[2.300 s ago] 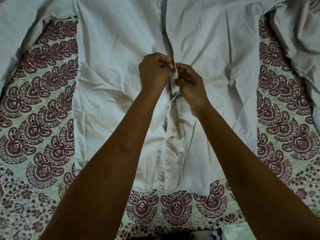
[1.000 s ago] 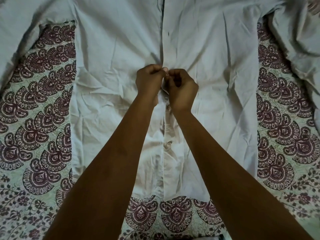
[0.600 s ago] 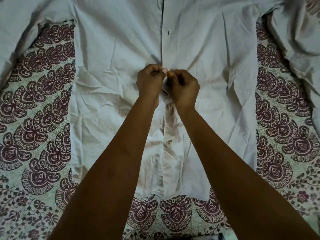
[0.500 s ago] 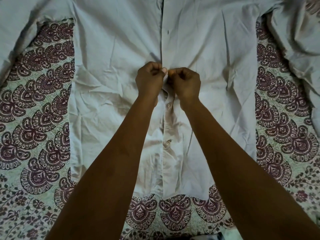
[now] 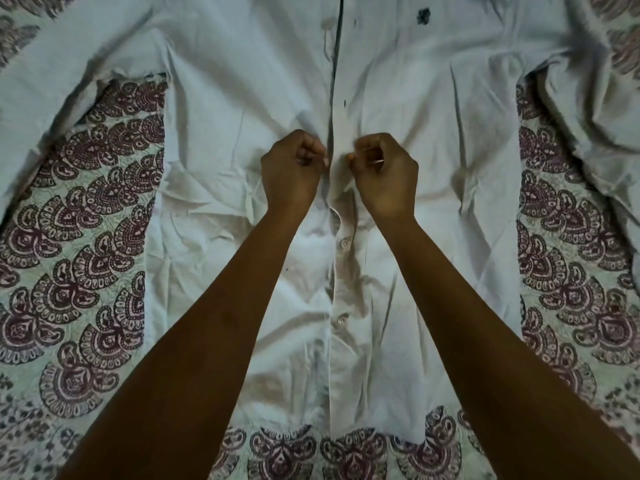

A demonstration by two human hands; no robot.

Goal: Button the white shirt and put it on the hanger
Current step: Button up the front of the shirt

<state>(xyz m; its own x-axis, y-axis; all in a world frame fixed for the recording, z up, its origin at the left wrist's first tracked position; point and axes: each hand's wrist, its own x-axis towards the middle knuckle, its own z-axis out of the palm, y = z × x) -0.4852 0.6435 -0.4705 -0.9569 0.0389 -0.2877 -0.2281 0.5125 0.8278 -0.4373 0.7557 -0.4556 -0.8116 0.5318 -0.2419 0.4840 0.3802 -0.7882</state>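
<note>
Along the middle of the placket (image 5: pixel 337 188), both hands have drawn slightly apart compared with half a second ago, when their knuckles nearly touched. The left hand (image 5: pixel 292 168) pinches the panel edge just left of the placket, fingers curled tight on cloth; the right hand (image 5: pixel 384 173) pinches the placket's own edge just right of that seam. That small parting suggests the button they were working is through its hole, though the hands hide the spot, so I cannot be sure. The white shirt (image 5: pixel 225 202) lies flat, front up, on a patterned bedsheet (image 5: pixel 86 237). Below the hands on the placket, two fastened buttons show: one near button (image 5: pixel 343 244) and a lower button (image 5: pixel 341 321). Above the hands the placket gapes open, with an empty buttonhole (image 5: pixel 345 103) visible, so several fastenings likely remain. No hanger is in view. A dark mark (image 5: pixel 423 16) sits right of the upper placket; it is too blurred to read as a logo or writing.
</note>
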